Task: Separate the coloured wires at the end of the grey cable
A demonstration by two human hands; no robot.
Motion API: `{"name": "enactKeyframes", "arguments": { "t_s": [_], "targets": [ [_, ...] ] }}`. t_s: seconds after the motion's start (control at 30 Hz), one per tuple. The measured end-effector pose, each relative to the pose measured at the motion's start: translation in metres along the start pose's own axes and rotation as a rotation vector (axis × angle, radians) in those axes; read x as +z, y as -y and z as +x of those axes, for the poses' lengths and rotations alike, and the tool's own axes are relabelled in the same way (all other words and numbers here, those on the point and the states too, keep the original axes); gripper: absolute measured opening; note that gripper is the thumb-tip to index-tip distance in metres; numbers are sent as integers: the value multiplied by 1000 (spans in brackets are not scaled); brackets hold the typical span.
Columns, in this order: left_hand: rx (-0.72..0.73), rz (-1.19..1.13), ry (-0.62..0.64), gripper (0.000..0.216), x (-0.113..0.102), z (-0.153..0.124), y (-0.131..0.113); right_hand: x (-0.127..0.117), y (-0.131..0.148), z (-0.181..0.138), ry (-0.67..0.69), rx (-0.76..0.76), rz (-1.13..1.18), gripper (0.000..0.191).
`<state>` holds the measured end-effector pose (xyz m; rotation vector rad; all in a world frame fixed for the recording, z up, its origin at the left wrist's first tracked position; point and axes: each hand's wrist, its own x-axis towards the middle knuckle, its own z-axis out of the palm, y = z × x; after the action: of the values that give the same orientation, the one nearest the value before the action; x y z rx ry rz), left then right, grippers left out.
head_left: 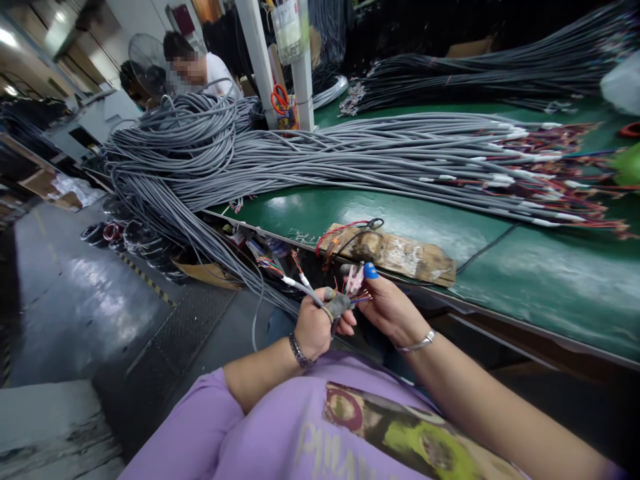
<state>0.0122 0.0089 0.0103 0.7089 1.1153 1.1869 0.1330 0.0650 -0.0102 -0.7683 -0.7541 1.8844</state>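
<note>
In front of my body, my left hand (pixel 317 323) is closed around a grey multi-core cable (pixel 310 291), with worn grey finger covers on some fingers. Coloured wires with bare copper tips (pixel 361 298) stick out of that grip toward the right. My right hand (pixel 387 303) has a blue cover on its thumb and pinches a small pale pink piece (pixel 355 280) close to these wires; its exact kind is unclear. Beyond the left fist, more cable ends with white sleeves (pixel 289 281) and fanned coloured wires (pixel 271 267) point up and left.
A long bundle of grey cables (pixel 350 150) lies across the green table (pixel 550 280), its stripped ends at right. A taped wooden block (pixel 415 259) with wires sits at the near edge. Black cables (pixel 475 73) lie behind. A co-worker (pixel 215 70) is beyond the coils.
</note>
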Motion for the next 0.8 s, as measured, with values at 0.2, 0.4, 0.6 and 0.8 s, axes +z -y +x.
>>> {"name": "enactKeyframes", "arguments": {
  "t_s": [0.2,0.4,0.6,0.8],
  "targets": [
    [-19,37,-2,44,-3,-1,4,-1,-2,4,-58,26,67,40],
    [-1,26,-4,43,-7,-5,5,1,2,-2,-42,92,126,39],
    [-6,27,11,45,-13,-16,4,0,6,-7,-11,111,110,29],
    [-59,24,78,46,-14,-16,3,-5,3,-6,-38,72,76,22]
  ]
}}
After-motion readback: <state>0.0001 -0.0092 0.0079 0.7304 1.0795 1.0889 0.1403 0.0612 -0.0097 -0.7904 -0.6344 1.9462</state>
